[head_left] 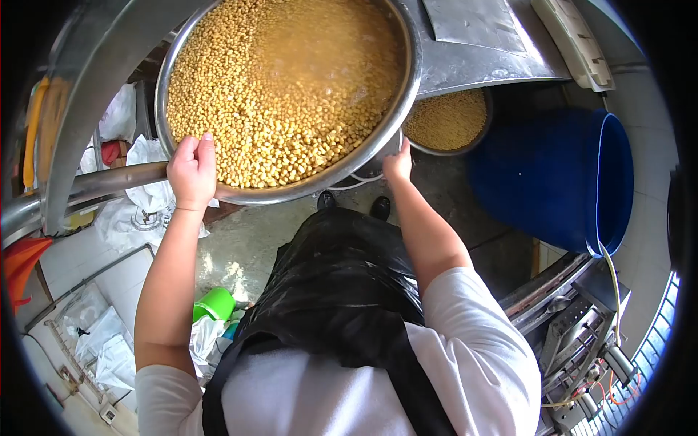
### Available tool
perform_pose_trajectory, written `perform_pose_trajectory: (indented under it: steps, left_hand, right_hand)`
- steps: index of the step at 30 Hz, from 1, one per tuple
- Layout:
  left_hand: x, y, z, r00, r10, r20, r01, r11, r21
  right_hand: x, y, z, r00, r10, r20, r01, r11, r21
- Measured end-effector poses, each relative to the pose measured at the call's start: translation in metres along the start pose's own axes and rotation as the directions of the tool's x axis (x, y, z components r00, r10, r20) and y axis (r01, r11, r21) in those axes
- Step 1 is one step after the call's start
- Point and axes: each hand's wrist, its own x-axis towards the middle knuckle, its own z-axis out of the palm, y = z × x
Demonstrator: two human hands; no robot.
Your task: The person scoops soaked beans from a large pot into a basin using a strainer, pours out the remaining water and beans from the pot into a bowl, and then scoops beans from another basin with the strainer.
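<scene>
A large round metal basin [269,195] tilts in front of me. Wet yellow kernels [254,131] that look like corn fill it, and cloudy, foamy water covers those at the far right. My left hand [193,171] is closed on the rim at the near left, thumb on top. At the near right, my right hand [398,161] is closed against the basin's outer side below the rim; its fingers are partly hidden.
Another pan [445,153] of yellow kernels sits under a metal surface [487,62]. A blue barrel [538,178] lies to the right. A metal pipe [120,180] runs at left. Plastic bags [149,156] and a green container [214,303] are on the floor.
</scene>
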Motion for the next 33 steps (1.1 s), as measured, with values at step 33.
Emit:
perform_pose_trajectory:
  steps: [33]
  left_hand:
    - [0.001, 0.015, -0.008, 0.983, 0.113, -0.143, -0.112, 0.994, 0.014]
  right_hand:
    - [-0.067, -0.412, -0.117, 0.306, -0.908, 0.287, 0.681, -0.002, -0.732]
